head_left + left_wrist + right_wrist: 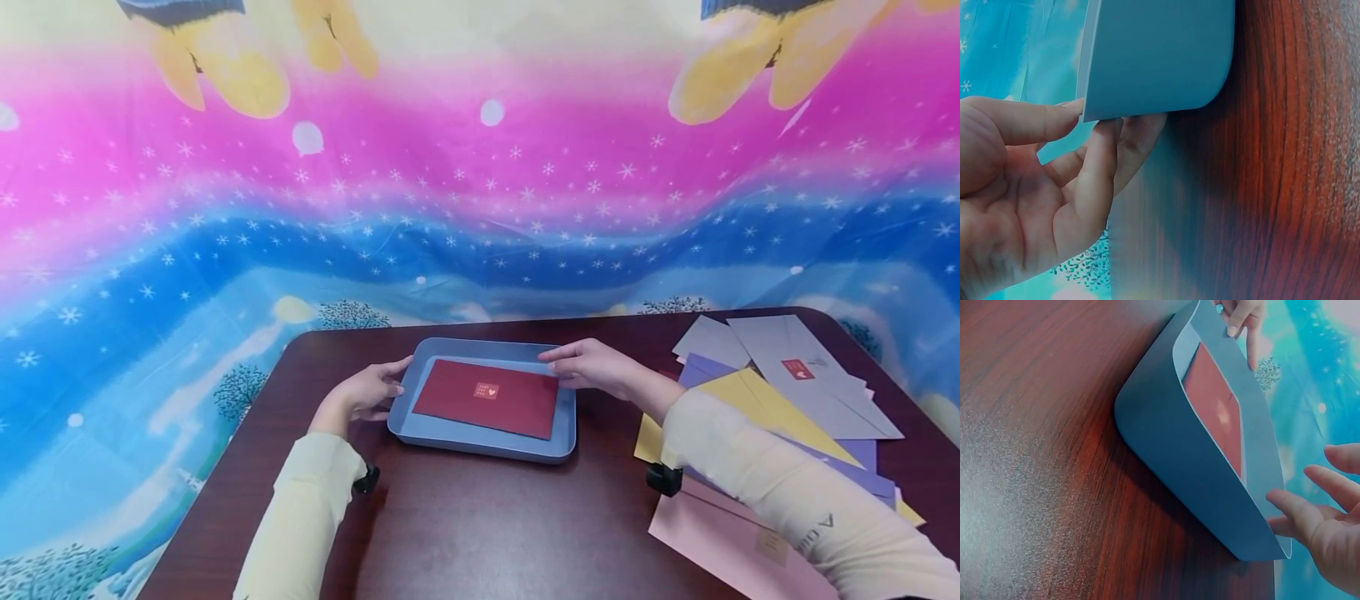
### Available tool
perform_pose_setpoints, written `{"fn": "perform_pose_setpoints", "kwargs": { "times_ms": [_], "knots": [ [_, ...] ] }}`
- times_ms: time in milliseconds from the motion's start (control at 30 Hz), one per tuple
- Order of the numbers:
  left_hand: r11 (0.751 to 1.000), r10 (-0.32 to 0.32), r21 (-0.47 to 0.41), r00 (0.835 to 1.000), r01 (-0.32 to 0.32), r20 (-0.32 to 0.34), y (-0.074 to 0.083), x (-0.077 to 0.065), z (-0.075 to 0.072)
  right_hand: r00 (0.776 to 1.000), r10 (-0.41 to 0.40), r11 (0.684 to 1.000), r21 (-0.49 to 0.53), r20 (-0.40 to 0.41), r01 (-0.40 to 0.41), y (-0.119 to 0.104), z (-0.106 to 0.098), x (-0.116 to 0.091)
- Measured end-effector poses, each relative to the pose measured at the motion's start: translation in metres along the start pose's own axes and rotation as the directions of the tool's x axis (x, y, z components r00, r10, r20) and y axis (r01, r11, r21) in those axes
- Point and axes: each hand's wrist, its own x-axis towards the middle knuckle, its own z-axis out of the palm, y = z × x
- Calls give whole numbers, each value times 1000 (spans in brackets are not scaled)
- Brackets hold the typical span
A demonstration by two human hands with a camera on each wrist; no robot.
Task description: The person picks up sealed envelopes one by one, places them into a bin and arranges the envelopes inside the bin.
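A blue-grey tray (480,450) rests on the dark wooden table, and a dark red envelope (457,408) with a small heart sticker lies flat inside it. On the tray's left side, my left hand (360,393) holds the rim, the thumb at its top edge and the fingers against the outer wall, as the left wrist view shows. My right hand (596,367) reaches over the right rim with loosely spread fingers. In the right wrist view some of its fingertips (1275,497) are just inside the rim, apart from the envelope (1213,406).
Under and beside the right forearm lies a loose pile of envelopes: grey (840,400), yellow (772,408), purple (708,367) and pink (697,533). A patterned cloth (465,183) hangs behind the table (450,533).
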Motion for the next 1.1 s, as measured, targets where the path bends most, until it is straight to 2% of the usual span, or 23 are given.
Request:
{"fn": "perform_pose_setpoints", "kwargs": {
  "times_ms": [333, 567, 800, 1100],
  "knots": [
    [1000, -4, -5, 1000, 4, -4, 1, -1, 0, 1000, -12, 1000, -11, 6, 12, -3, 5, -1],
    [1000, -8, 6, 1000, 9, -11, 0, 0, 0, 997, -73, 997, -28, 36, 74, -12, 4, -6],
    [1000, 1, 10, 1000, -1, -17, -2, 0, 1, 992, -109, 994, 0, 67, 110, -22, 3, -14],
    [1000, 6, 6, 1000, -6, -19, -2, 0, 1, 975, -184, 982, -22, 124, 188, -28, 0, -27]
  ]
}}
